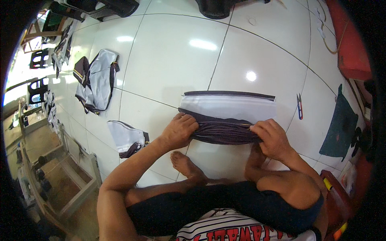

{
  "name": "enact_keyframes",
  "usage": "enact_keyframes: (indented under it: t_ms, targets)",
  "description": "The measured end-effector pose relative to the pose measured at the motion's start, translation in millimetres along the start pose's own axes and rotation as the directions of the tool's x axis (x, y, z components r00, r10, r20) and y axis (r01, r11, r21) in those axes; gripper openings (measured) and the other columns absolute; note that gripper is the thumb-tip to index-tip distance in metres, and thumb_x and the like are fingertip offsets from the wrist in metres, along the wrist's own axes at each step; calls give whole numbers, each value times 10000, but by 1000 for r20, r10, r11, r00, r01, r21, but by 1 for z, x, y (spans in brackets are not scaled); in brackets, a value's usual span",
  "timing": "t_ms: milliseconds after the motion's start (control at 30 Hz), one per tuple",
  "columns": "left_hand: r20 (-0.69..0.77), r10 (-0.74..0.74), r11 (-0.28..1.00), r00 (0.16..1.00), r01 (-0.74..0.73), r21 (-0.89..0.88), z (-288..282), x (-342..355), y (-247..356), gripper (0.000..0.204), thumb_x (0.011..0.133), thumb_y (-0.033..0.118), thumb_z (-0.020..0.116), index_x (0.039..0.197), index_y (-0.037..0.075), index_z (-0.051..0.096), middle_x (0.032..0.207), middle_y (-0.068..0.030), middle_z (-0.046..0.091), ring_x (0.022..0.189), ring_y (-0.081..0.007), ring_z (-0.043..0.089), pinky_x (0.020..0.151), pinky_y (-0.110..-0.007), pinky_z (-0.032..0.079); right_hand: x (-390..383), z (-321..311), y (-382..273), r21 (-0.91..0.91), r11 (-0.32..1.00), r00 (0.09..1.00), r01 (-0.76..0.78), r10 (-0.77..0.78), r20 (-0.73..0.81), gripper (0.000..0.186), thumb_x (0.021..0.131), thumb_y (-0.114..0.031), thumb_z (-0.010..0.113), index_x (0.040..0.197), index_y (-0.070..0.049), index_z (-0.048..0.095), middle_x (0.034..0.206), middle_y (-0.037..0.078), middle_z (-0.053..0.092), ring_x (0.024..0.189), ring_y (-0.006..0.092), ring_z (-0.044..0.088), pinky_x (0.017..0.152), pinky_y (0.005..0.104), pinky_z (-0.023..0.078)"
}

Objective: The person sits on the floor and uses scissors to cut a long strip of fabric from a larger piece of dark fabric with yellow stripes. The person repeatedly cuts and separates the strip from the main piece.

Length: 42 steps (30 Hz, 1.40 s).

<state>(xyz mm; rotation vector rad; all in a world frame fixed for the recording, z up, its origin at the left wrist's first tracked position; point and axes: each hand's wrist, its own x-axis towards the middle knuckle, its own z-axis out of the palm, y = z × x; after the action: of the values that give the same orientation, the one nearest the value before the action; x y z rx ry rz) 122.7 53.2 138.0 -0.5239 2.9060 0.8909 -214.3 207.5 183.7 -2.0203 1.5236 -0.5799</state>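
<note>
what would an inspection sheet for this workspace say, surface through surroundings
Surface: glossy white tiled floor, reflecting lights.
Job's things: dark gathered fabric between the hands; white fabric panel just beyond; whether they are joined is unclear.
Clutter: thread snips to the right; white-and-dark fabric heap and smaller fabric piece to the left; dark green cloth far right.
Grippers: left hand and right hand grip the fabric's opposite ends.
Cables: thin pale cord, upper right.
Surroundings: black plastic seats, far left.
</note>
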Motion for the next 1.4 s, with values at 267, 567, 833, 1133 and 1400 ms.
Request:
enact_keyframes:
  t_ms: [267, 567, 833, 1133, 1400]
  targets:
    - [164, -119, 939, 979, 165, -303, -29, -6, 6, 423, 714, 58, 706, 1105, 62, 545, 976, -146, 615, 904, -404, 641, 813, -490, 539, 4, -26, 10, -41, 921, 874, -388, 381, 303, 417, 732, -60, 643, 1145, -11, 612, 1081, 195, 633, 1046, 396, 595, 903, 479, 498]
    - [52, -240, 959, 969, 245, -143, -95, 1, -10, 386, 718, 97, 715, 1085, 53, 604, 988, -130, 621, 974, -356, 639, 820, -471, 540, 62, -72, 1, 42, 951, 932, -305, 290, 218, 382, 742, -44, 607, 1119, 15, 619, 1058, 210, 660, 987, 419, 643, 897, 487, 509]
    - [-81, -347, 928, 934, 330, -175, -123, 4, -22, 375, 750, 116, 694, 1118, 83, 632, 1009, -106, 696, 938, -357, 678, 791, -450, 557, 87, -85, 6, -29, 968, 967, -248, 249, 61, 375, 784, -7, 590, 1158, -14, 612, 1048, 194, 670, 953, 385, 668, 873, 466, 522]
    - [289, -382, 714, 878, 479, -511, -158, 17, -88, 504, 819, 122, 724, 1309, 56, 624, 1072, -53, 713, 952, -151, 631, 878, -329, 510, 123, -115, 69, 166, 850, 719, -500, 301, 626, 224, 892, -183, 653, 1066, -42, 654, 719, 34, 619, 649, 126, 603, 619, 332, 502]
    - [35, -688, 630, 725, 621, -467, -48, 80, -165, 440, 911, 194, 693, 1313, 30, 618, 983, -86, 711, 906, -160, 644, 846, -330, 524, 181, -26, 172, -25, 836, 711, -548, 482, 511, 315, 834, -246, 683, 1049, -15, 687, 848, 109, 700, 785, 195, 633, 708, 388, 514]
